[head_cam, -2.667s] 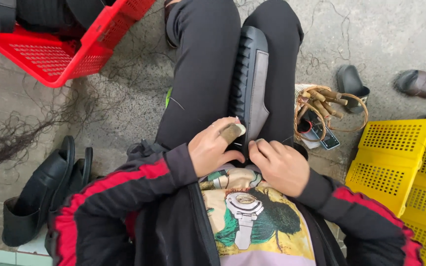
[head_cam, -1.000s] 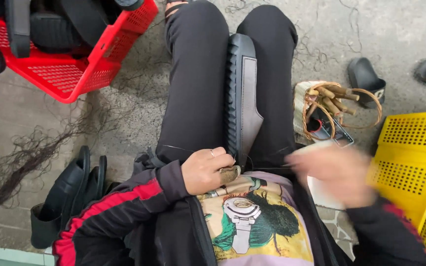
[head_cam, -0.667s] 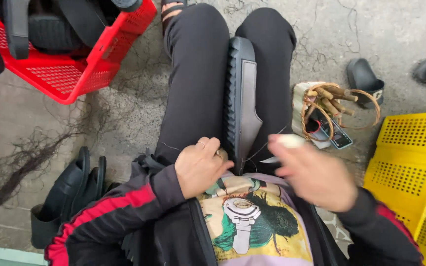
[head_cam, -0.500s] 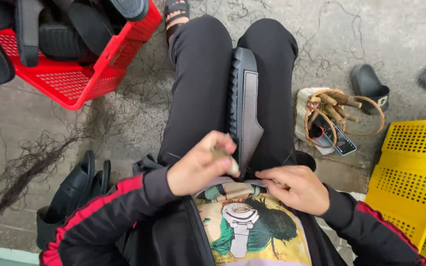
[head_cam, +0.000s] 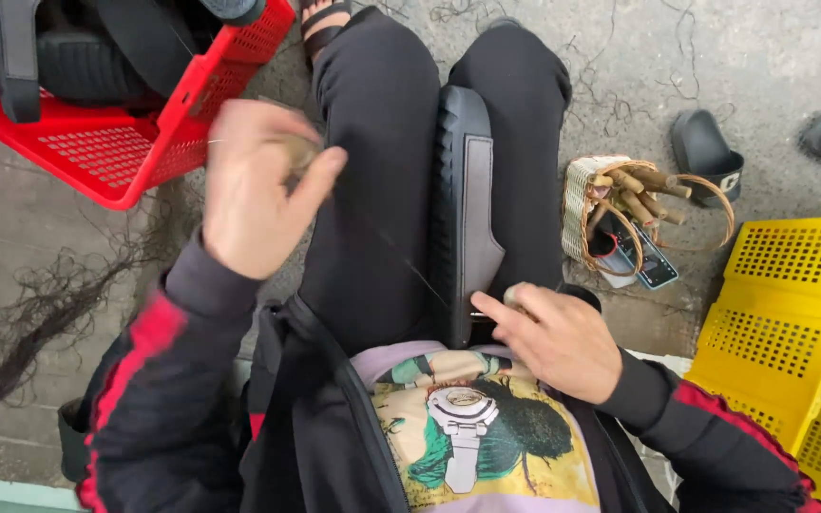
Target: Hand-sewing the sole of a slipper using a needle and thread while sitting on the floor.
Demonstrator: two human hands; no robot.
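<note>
A black sandal sole (head_cam: 463,204) with a grey strap lies lengthwise between my thighs, on black trousers. My left hand (head_cam: 258,185) is raised out to the left over my left knee, fingers pinched on a small tan wooden handle, blurred by motion. A thin dark thread (head_cam: 387,247) runs taut from that hand down to the near end of the sole. My right hand (head_cam: 548,337) rests on my lap at that near end, fingertips pressed against the sole's edge and holding a small pale object.
A red plastic crate (head_cam: 135,142) with black sandal parts stands at upper left. A yellow crate (head_cam: 791,323) sits at right. A small wicker basket (head_cam: 586,204) holds wooden-handled tools and a phone. Loose black threads litter the concrete floor; a black slipper (head_cam: 705,152) lies beyond.
My left hand has swung up and left from my lap, drawing the thread taut. My right hand came back from the right to the sole's near end.
</note>
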